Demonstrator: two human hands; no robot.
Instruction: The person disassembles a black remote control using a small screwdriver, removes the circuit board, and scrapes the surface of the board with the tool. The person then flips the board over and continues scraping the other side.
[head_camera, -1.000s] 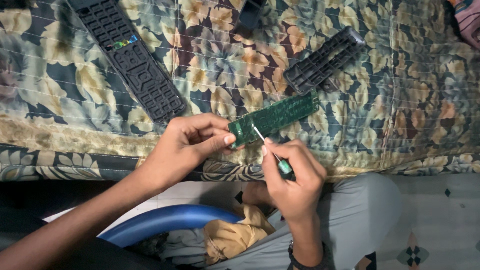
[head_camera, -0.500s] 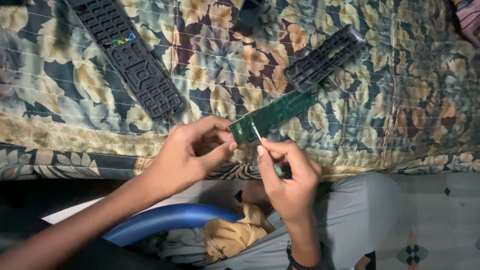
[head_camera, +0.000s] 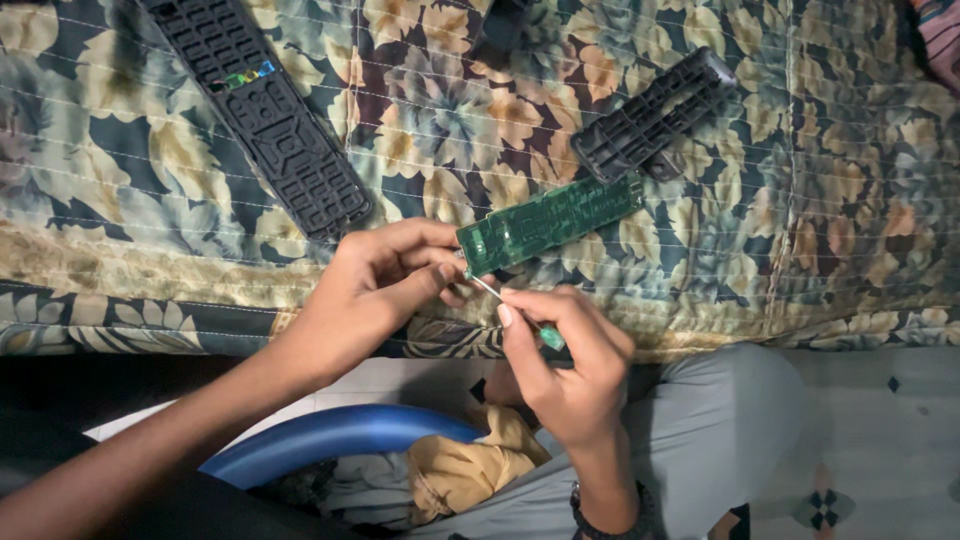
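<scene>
My left hand (head_camera: 385, 285) pinches the near end of a long green circuit board (head_camera: 548, 222), which slants up to the right over the floral quilt (head_camera: 780, 200). A small screwdriver (head_camera: 515, 311) with a green handle sits in my right hand (head_camera: 565, 360). Its thin metal tip touches the board's lower left corner, right beside my left fingertips.
A black remote keypad shell (head_camera: 268, 115) lies at the upper left on the quilt. Another black casing half (head_camera: 652, 112) lies just beyond the board's far end. Below the quilt's edge are my grey-trousered knee (head_camera: 720, 440), a blue rim (head_camera: 330, 440) and a yellow cloth (head_camera: 470, 470).
The board and both hands have shifted slightly. The screwdriver tip stays at the board's near corner; my right hand has drawn a little lower.
</scene>
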